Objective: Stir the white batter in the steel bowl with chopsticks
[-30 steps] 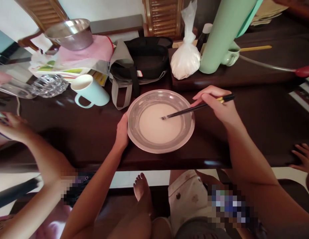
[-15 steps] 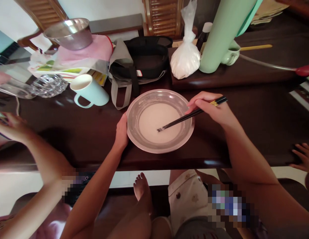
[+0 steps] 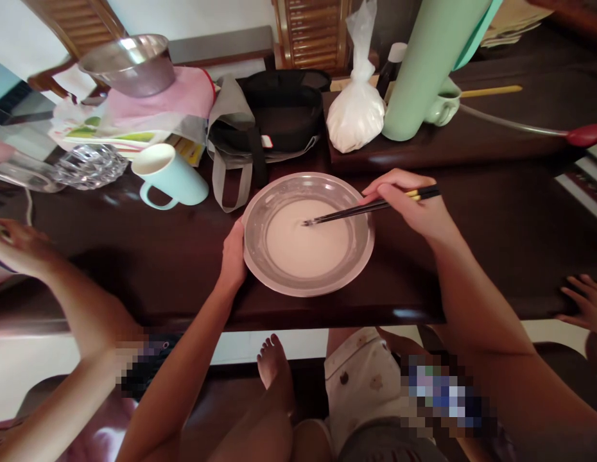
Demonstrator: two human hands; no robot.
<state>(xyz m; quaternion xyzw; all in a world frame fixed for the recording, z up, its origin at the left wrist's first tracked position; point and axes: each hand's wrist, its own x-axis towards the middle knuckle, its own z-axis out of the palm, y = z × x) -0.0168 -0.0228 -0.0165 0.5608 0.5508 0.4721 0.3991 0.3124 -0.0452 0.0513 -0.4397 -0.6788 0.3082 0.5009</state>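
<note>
A clear glass bowl (image 3: pixel 260 212) holding a milky white liquid (image 3: pixel 305 247) sits on the dark wooden table (image 3: pixel 495 224) in front of me. My left hand (image 3: pixel 232 256) grips the bowl's left rim. My right hand (image 3: pixel 411 205) is closed on a pair of black chopsticks (image 3: pixel 356 212), whose tips dip into the liquid near its upper middle.
Behind the bowl stand a light blue mug (image 3: pixel 168 176), a black bag (image 3: pixel 274 115), a tied plastic bag of white powder (image 3: pixel 355 112), a green flask (image 3: pixel 423 70) and a steel bowl (image 3: pixel 128 64). Another person's hand (image 3: pixel 17 247) is at the left, another hand (image 3: pixel 585 305) at the right edge.
The chopstick tips swept round in the liquid, down to the lower middle and back up to the upper middle. My left hand stayed on the rim.
</note>
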